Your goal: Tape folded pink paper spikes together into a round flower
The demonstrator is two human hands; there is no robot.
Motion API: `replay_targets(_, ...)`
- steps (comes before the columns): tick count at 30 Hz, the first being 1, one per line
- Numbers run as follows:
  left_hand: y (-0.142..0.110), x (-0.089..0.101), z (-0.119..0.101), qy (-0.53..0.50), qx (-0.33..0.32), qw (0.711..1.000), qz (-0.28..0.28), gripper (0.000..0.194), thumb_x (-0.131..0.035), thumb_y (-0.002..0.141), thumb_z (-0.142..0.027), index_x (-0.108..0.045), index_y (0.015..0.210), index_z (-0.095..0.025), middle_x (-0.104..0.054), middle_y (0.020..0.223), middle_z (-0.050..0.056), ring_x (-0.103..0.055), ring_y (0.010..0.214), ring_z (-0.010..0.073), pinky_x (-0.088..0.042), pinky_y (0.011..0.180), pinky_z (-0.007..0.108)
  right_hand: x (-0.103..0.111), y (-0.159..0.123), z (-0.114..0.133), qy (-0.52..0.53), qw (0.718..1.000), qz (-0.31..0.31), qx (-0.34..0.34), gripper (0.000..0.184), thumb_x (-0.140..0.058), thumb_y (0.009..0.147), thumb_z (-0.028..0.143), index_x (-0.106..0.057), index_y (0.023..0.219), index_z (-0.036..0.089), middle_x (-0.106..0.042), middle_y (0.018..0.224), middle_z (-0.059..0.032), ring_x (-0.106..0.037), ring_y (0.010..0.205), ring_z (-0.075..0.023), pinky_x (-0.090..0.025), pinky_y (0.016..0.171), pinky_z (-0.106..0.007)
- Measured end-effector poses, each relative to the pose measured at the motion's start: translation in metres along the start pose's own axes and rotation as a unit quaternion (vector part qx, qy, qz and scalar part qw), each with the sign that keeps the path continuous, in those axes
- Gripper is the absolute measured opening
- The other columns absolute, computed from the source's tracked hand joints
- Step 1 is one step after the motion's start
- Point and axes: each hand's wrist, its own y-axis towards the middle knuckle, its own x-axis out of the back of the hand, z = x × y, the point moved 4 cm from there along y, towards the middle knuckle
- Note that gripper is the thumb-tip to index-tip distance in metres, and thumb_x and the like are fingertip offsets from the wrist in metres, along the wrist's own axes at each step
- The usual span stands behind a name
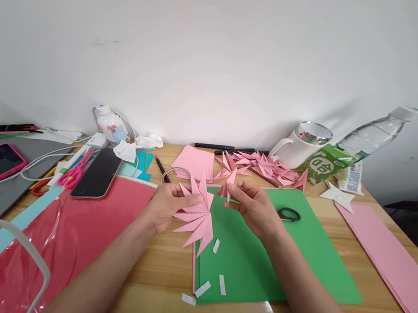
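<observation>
My left hand (171,204) pinches a pink folded-paper fan (200,217) whose pointed pieces spread out like petals. Just right of it, my right hand (252,205) holds a single pink folded paper piece (229,184) upright between thumb and fingers, a small gap away from the fan. Both hands are above the left part of a green paper stack (257,252). Behind them lie a heap of similar pink folded pieces (270,168) and a stack of pink square sheets (193,162).
Small white strips (222,284) lie on the green paper near black-handled scissors (289,214). A white mug (300,145), green box (323,164) and tilted bottle (373,134) stand back right. Pink sheets (393,262) lie right. Left are a phone (97,174), pink scissors (75,172) and red plastic-covered paper (96,228).
</observation>
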Motion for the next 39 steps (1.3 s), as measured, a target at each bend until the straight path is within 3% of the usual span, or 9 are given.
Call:
replay_targets(3,0.002,0.002,0.001,0.0,0.006,1.0,-0.021,0.033,-0.089,0.04,-0.03,-0.066,0.054,-0.011,-0.06,0.049,-0.001,-0.051,0.047,0.0073,-0.038,0.047,0.019,-0.002,0.0,-0.01,0.039,0.999,0.009,-0.025,0.028,-0.078,0.067,0.041,-0.064,0.07,0.017,-0.063,0.07,-0.0001,-0.063,0.071,-0.0125,-0.053,0.059,-0.021)
replay_targets(8,0.004,0.004,0.005,0.028,0.011,0.997,-0.069,0.032,-0.087,0.04,-0.029,-0.065,0.054,-0.011,-0.061,0.049,0.0,-0.052,0.046,0.0086,-0.04,0.046,0.02,-0.005,-0.003,-0.021,0.096,0.994,0.026,-0.045,0.025,-0.083,0.061,0.033,-0.067,0.073,0.017,-0.069,0.076,-0.0003,-0.066,0.073,-0.0123,-0.054,0.076,-0.026)
replay_targets(10,0.003,0.004,0.006,0.036,0.014,0.996,-0.076,0.031,-0.086,0.042,-0.029,-0.065,0.056,-0.011,-0.061,0.049,0.0,-0.051,0.045,0.0084,-0.039,0.045,0.02,-0.006,-0.004,-0.023,0.09,0.995,0.017,-0.05,0.024,-0.083,0.061,0.033,-0.068,0.072,0.017,-0.069,0.074,-0.0005,-0.065,0.071,-0.012,-0.054,0.076,-0.027)
replay_targets(16,0.002,0.003,0.009,0.076,0.016,0.994,-0.074,0.027,-0.082,0.048,-0.028,-0.064,0.058,-0.011,-0.06,0.049,-0.001,-0.049,0.044,0.0079,-0.036,0.044,0.02,-0.006,-0.008,-0.026,0.06,0.996,-0.048,-0.047,0.025,-0.083,0.059,0.036,-0.071,0.066,0.016,-0.068,0.065,-0.0002,-0.059,0.06,-0.0094,-0.052,0.069,-0.025)
replay_targets(28,0.004,0.005,0.012,0.088,0.017,0.994,-0.068,0.026,-0.08,0.051,-0.027,-0.063,0.062,-0.011,-0.06,0.052,0.0,-0.05,0.046,0.0089,-0.037,0.046,0.021,-0.014,-0.013,-0.019,0.018,0.998,-0.039,-0.034,0.03,-0.086,0.053,0.035,-0.068,0.069,0.016,-0.067,0.066,0.0004,-0.061,0.058,-0.0106,-0.053,0.065,-0.028)
replay_targets(33,0.003,0.003,0.012,0.078,0.024,0.995,-0.055,0.027,-0.081,0.048,-0.026,-0.063,0.062,-0.012,-0.061,0.052,-0.001,-0.051,0.046,0.0082,-0.038,0.046,0.02,-0.014,-0.013,-0.022,0.039,0.998,-0.023,-0.034,0.042,-0.084,0.058,0.033,-0.069,0.094,0.02,-0.068,0.072,0.0019,-0.063,0.063,-0.0113,-0.055,0.068,-0.029)
replay_targets(39,0.003,0.002,0.012,0.07,0.021,0.996,-0.042,0.028,-0.083,0.049,-0.028,-0.065,0.063,-0.011,-0.062,0.053,-0.001,-0.049,0.046,0.0065,-0.038,0.045,0.018,-0.016,-0.012,-0.027,0.052,0.997,0.003,-0.061,0.028,-0.079,0.064,0.038,-0.075,0.083,0.019,-0.073,0.081,-0.0027,-0.066,0.073,-0.0144,-0.056,0.076,-0.032)
